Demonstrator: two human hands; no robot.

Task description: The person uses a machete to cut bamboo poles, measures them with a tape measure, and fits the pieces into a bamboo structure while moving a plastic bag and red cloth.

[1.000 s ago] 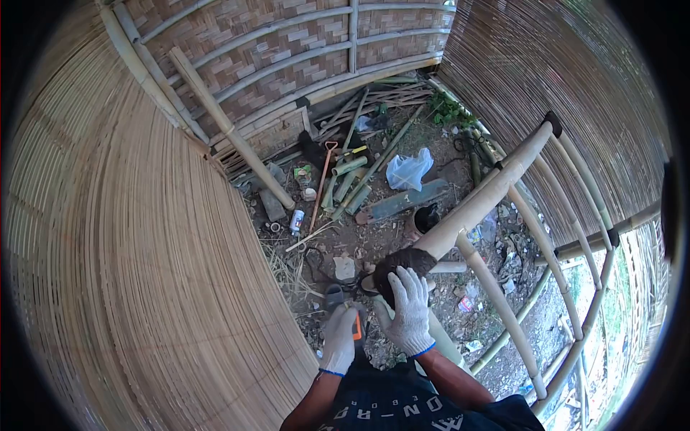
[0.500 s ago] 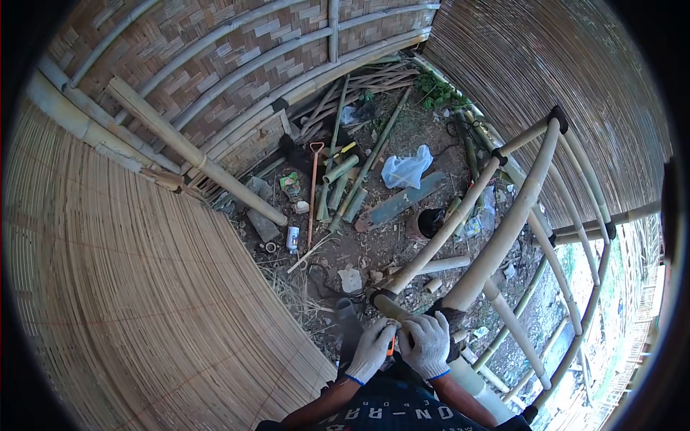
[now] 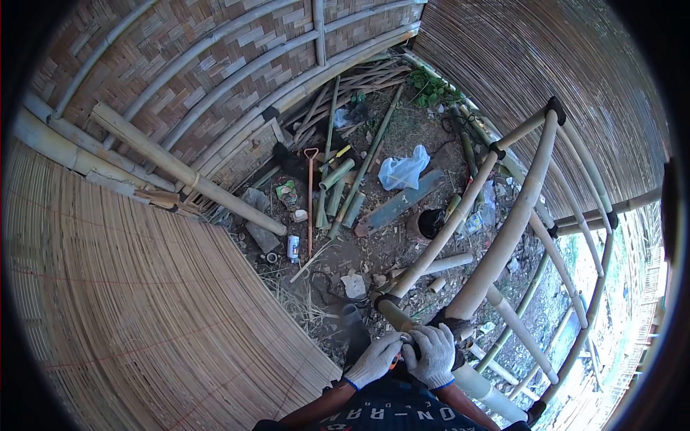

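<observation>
White knitted gloves cover both hands at the bottom centre, close together over a bamboo pole [image 3: 394, 314]. My left hand [image 3: 375, 358] has its fingers curled round a small tool [image 3: 395, 361] with orange and black parts, mostly hidden by the glove. My right hand [image 3: 433, 355] is bent beside it, fingers closed at the pole's side; what it holds, if anything, is hidden. Just right of the hands, dark lashing [image 3: 454, 325] wraps the joint where a thick bamboo pole [image 3: 503, 230] meets the frame.
A bamboo lattice frame [image 3: 528, 316] rises on the right. Slatted bamboo [image 3: 144, 287] spreads at the left. On the ground below lie an orange-handled tool [image 3: 310, 201], a white plastic bag [image 3: 404, 169], a plank [image 3: 401, 204], a dark bucket [image 3: 430, 223], a can [image 3: 293, 247] and cut bamboo.
The view has shifted slightly. Both hands remain close together at the pole, with my right hand's fingers now lying a little flatter over it.
</observation>
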